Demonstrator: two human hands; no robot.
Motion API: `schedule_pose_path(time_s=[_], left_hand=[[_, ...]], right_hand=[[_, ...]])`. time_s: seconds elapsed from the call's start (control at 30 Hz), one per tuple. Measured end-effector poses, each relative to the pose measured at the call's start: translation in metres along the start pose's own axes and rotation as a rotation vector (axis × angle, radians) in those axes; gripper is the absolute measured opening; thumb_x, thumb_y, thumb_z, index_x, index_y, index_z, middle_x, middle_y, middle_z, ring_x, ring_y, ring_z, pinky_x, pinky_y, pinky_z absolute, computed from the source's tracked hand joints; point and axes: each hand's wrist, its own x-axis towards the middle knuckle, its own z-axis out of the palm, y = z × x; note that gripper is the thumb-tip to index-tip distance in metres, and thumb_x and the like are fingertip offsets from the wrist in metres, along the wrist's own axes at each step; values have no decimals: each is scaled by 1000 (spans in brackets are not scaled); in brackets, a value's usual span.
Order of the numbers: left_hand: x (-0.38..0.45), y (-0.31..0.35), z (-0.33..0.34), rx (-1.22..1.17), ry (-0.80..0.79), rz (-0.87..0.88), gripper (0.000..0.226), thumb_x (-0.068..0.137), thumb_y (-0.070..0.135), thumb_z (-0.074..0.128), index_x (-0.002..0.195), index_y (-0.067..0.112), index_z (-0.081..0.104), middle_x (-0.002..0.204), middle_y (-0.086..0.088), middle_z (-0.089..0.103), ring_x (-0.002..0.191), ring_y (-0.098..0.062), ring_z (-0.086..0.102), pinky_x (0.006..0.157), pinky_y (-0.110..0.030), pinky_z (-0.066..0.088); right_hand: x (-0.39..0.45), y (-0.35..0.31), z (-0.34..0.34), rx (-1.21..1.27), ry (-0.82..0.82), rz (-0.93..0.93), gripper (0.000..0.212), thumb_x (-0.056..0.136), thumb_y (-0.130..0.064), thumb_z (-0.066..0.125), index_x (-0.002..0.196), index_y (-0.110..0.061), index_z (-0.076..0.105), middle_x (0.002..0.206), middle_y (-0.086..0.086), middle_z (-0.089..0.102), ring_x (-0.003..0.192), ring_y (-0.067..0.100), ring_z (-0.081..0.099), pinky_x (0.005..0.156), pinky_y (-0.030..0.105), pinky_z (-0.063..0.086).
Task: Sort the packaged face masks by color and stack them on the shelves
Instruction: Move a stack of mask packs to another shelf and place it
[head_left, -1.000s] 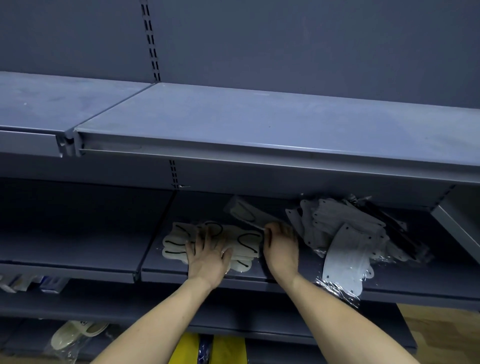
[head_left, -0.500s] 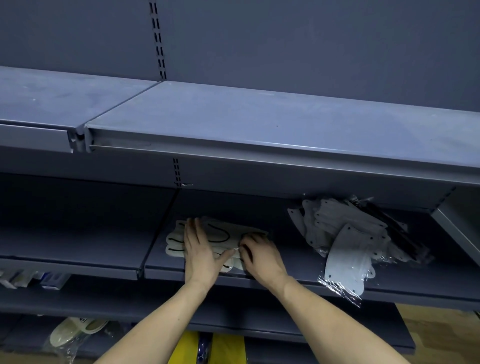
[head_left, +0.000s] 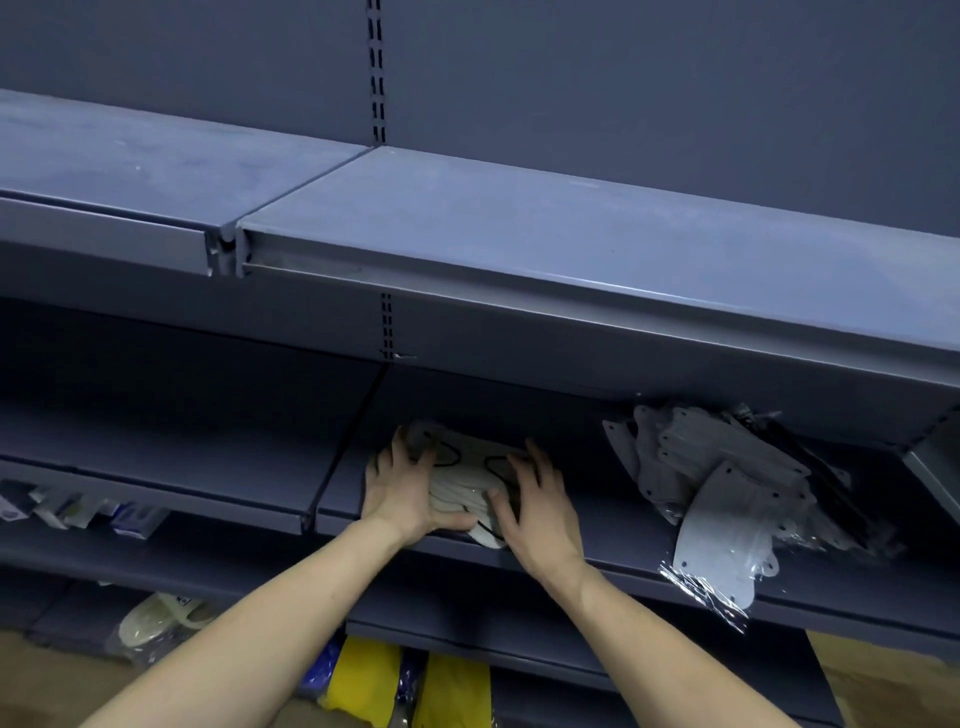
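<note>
A stack of cream packaged masks with black ear loops (head_left: 467, 475) lies on the middle shelf (head_left: 623, 551). My left hand (head_left: 402, 493) holds the stack's left side, its thumb under the front edge and its fingers curled over the top. My right hand (head_left: 537, 506) presses against the stack's right side with its fingers spread. To the right lies a loose pile of white packaged masks (head_left: 727, 488) with black masks (head_left: 810, 457) behind it. One white pack hangs over the shelf's front edge.
The top shelf (head_left: 519, 228) juts out above the stack. Small boxes (head_left: 83, 512) stand on the lower left shelf. Yellow packs (head_left: 405, 680) and a pale packaged item (head_left: 161, 618) lie lower down. The adjacent shelf bay (head_left: 182, 441) is to the left.
Both hands have closed in on the cream stack from its two sides and squared the spread packs into a tighter pile. The view has shifted left.
</note>
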Motion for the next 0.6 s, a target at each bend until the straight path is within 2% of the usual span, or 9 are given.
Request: schedule_pose_path(time_s=[0.07, 0.13, 0.2, 0.3, 0.37, 0.4, 0.47, 0.53, 0.6], left_hand=[[-2, 1, -2, -13, -11, 17, 124, 57, 84, 68, 157, 32, 14, 162, -16, -7, 146, -37, 10, 118, -44, 23], [-1, -4, -5, -7, -14, 32, 121, 60, 80, 71, 156, 33, 15, 162, -15, -8, 145, -35, 10, 117, -42, 26], [3, -9, -7, 29, -22, 65, 115, 62, 80, 69, 155, 33, 20, 163, -12, 0, 141, -34, 17, 113, -40, 29], [8, -9, -10, 88, -28, 99, 106, 66, 82, 63, 152, 30, 28, 161, -5, 17, 133, -32, 29, 106, -38, 34], [12, -7, -11, 83, -19, 86, 108, 66, 83, 62, 151, 27, 28, 161, -3, 21, 135, -32, 28, 107, -40, 33], [15, -7, -11, 91, -21, 84, 112, 64, 85, 61, 153, 25, 27, 161, -4, 20, 140, -33, 23, 111, -42, 30], [21, -7, -12, 130, -64, 104, 125, 60, 88, 60, 156, 18, 20, 165, -5, 11, 150, -35, 4, 120, -51, 11], [26, -9, -13, 133, -123, 156, 134, 57, 88, 62, 157, 15, 12, 166, -6, 2, 151, -33, -10, 120, -56, -6], [29, -10, -13, 94, -176, 235, 136, 55, 83, 69, 157, 22, 4, 165, -6, 2, 151, -31, -11, 119, -57, -9]], right_hand=[[-1, 4, -1, -33, 17, 21, 62, 95, -59, 47, 147, -26, 43, 162, -2, 22, 141, 25, 29, 111, 41, 38], [-1, 7, -4, -58, -47, 57, 76, 87, -75, 42, 149, -30, 39, 161, -1, 23, 141, 25, 27, 115, 40, 30], [-2, 9, -5, -103, -131, -33, 90, 75, -88, 42, 148, -34, 36, 156, -5, 29, 140, 21, 29, 114, 39, 29], [-2, 10, -7, -148, -238, -138, 105, 64, -91, 52, 151, -36, 28, 157, -9, 26, 141, 17, 26, 116, 36, 25], [-2, 11, -11, -145, -236, -144, 102, 67, -88, 55, 151, -37, 29, 156, -11, 28, 141, 16, 26, 116, 35, 25], [-1, 12, -13, -139, -226, -147, 95, 71, -84, 55, 150, -37, 32, 155, -12, 31, 139, 15, 28, 115, 33, 26], [0, 14, -18, -118, -212, -147, 81, 79, -76, 56, 148, -37, 38, 151, -11, 38, 135, 15, 34, 111, 30, 30], [1, 18, -23, -87, -202, -127, 72, 84, -69, 57, 146, -35, 42, 149, -11, 42, 134, 15, 36, 110, 28, 32], [3, 19, -28, -74, -209, -121, 67, 87, -66, 58, 145, -35, 45, 150, -12, 41, 136, 15, 35, 110, 26, 33]])
